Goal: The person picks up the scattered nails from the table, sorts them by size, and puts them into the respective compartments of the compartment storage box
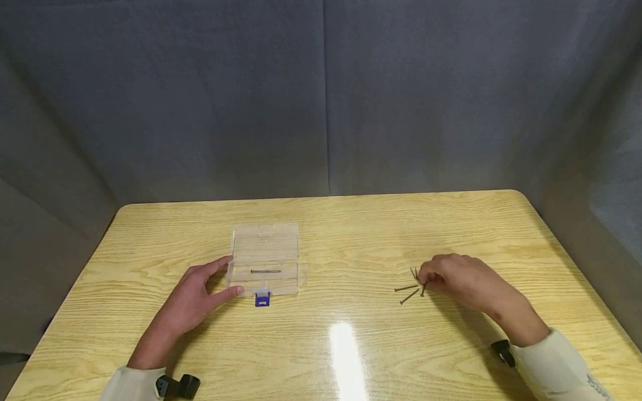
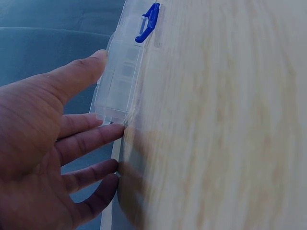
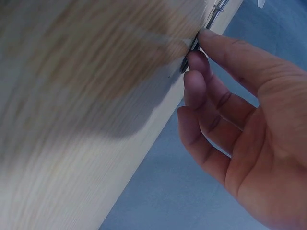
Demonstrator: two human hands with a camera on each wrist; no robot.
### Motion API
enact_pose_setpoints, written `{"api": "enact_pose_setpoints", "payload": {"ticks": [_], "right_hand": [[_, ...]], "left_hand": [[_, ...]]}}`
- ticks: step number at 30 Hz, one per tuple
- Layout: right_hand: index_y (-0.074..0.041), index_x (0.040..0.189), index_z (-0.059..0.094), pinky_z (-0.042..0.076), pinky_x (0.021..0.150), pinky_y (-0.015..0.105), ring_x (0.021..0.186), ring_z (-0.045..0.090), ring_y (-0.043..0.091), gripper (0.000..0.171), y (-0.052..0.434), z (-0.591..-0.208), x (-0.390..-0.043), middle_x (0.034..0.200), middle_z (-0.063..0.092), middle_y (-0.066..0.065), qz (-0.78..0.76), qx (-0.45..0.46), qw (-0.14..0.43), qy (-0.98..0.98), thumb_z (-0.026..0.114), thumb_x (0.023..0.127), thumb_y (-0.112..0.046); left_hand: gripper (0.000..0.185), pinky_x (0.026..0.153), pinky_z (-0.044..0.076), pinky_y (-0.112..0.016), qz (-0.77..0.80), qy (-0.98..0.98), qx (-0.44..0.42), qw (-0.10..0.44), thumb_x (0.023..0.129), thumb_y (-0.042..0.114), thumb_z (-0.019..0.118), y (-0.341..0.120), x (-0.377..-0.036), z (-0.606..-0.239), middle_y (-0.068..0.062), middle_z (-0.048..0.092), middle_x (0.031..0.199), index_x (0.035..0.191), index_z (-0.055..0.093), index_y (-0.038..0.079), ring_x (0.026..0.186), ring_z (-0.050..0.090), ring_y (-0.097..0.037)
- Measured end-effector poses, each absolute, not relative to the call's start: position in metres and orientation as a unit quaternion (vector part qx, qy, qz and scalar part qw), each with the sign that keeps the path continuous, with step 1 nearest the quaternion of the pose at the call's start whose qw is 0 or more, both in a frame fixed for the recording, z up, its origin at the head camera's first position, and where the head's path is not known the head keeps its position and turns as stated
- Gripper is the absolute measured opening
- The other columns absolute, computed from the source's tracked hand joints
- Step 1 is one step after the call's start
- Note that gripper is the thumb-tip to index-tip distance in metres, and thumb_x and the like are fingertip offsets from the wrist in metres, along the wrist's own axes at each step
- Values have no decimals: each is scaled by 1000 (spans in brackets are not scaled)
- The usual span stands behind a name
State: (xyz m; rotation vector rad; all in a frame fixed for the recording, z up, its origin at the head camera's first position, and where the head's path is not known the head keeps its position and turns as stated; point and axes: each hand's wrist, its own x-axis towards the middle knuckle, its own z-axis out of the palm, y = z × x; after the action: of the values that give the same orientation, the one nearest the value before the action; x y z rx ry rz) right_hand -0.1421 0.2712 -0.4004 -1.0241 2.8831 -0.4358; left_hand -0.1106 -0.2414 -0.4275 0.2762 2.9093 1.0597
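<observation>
The left hand (image 1: 193, 298) braced the open clear box (image 1: 266, 259) on the table (image 1: 351, 234) with straight fingers, steadying it, while the right hand (image 1: 463, 281) pinched one nail (image 1: 423, 289) from the loose nails (image 1: 408, 293) well to its right.

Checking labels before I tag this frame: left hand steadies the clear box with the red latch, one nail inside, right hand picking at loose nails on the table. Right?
Nearly. The latch is blue, not red; the head and left wrist views both show it. The rest holds: the left hand touches the clear box, one nail lies inside, and the right hand pinches at the loose nails on the table.
</observation>
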Motion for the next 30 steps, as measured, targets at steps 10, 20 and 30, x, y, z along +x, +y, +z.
{"api": "enact_pose_setpoints", "payload": {"ticks": [10,20,30], "right_hand": [[-33,81,70,50,61,32,74,55,2,27,272,-398,-139,84,61,-18,-118,-316,15,941,86,84,-11],[-29,78,61,40,59,28,70,42,4,32,275,-398,-138,81,50,-15,-109,-316,29,942,81,89,-8],[-19,89,68,45,64,29,74,47,5,19,286,-398,-139,90,58,-13,-134,-289,76,945,73,94,-1]], "left_hand": [[72,110,33,-66,350,932,96,19,93,35,79,-241,-111,-427,-25,57,142,149,52,-2,138,42,-48],[71,111,32,-64,355,929,101,19,94,35,78,-243,-112,-427,-25,59,140,149,52,-2,138,43,-48],[71,110,34,-64,351,930,105,16,94,36,78,-242,-111,-427,-25,59,139,149,52,-2,137,44,-47]]}}
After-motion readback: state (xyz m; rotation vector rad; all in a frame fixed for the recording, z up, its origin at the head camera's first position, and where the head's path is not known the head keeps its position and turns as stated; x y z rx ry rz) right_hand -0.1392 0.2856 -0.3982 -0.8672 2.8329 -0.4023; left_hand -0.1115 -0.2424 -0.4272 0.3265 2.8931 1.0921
